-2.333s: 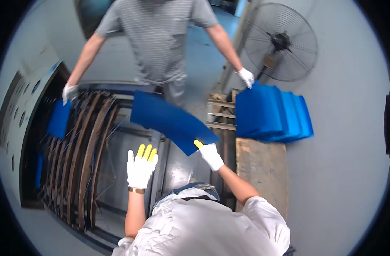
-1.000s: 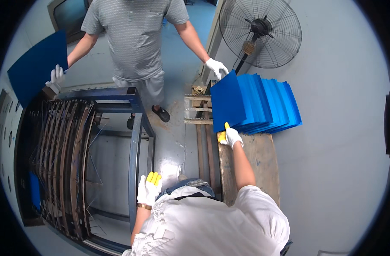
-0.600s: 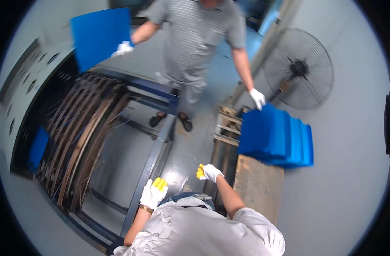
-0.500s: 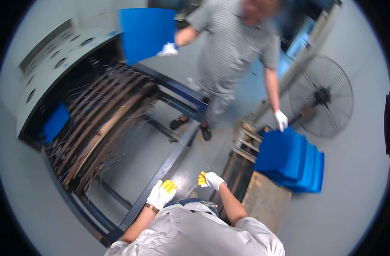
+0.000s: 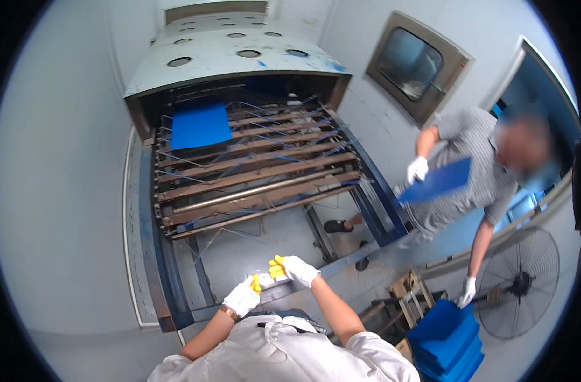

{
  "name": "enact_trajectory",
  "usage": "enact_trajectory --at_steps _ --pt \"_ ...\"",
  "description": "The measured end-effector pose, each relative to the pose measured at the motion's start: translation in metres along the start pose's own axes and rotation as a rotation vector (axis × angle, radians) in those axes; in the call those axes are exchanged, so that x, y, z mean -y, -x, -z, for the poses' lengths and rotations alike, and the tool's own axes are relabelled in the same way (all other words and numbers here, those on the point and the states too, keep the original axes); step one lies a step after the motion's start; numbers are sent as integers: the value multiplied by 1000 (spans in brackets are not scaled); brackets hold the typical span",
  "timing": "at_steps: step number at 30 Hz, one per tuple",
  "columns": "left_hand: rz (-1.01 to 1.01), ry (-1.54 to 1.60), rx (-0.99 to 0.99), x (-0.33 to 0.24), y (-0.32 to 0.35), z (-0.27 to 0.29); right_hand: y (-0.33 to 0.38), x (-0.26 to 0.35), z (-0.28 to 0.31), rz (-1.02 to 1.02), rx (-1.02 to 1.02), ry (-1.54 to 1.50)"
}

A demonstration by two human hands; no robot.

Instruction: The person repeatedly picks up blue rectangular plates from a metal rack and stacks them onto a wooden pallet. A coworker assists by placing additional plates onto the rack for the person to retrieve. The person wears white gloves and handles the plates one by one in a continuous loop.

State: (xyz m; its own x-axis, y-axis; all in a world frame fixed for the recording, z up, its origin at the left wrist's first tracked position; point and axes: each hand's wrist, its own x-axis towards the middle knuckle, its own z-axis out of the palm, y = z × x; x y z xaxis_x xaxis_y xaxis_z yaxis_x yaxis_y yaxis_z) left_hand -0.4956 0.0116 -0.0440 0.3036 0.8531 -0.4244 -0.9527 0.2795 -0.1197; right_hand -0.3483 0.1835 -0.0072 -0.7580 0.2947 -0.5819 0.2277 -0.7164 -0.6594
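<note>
1. The left hand (image 5: 243,296) and right hand (image 5: 295,269), both in white gloves with yellow fingertips, meet at lower centre of the frame, fingertips touching, grasping nothing.
2. Just beyond them runs the blue rack frame (image 5: 169,280).
3. One blue sheet (image 5: 199,125) lies on the rack's bars, upper left.
4. At right, a co-worker's gloved hand (image 5: 418,169) grips another blue panel (image 5: 438,181).
5. Stacked blue sheets (image 5: 449,344) sit at lower right, beside a floor fan (image 5: 521,282).

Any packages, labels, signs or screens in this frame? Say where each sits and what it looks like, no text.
None of those that I can make out.
Closest thing: a framed window panel on the wall at upper right, rectangular, grey metal frame, dark reflective pane.
The blue sheets stacked at lower right are plain, with no label visible.
</note>
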Motion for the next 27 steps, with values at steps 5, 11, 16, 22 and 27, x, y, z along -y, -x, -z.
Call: enact_trajectory --at_steps 5,11,16,22,27 --pt "-337 -1132 -167 -42 2 22 -49 26 -59 -2 140 -37" --pt "-362 -1571 -289 -71 16 -2 -82 125 -122 90 286 -154" --pt "-449 -1901 -296 -96 25 -40 -162 212 -162 314 313 -271" --pt "-554 -1096 -234 -114 10 -2 -290 242 -172 329 34 -534" --pt "-520 -621 -195 -132 16 -39 -310 276 -194 223 50 -538"
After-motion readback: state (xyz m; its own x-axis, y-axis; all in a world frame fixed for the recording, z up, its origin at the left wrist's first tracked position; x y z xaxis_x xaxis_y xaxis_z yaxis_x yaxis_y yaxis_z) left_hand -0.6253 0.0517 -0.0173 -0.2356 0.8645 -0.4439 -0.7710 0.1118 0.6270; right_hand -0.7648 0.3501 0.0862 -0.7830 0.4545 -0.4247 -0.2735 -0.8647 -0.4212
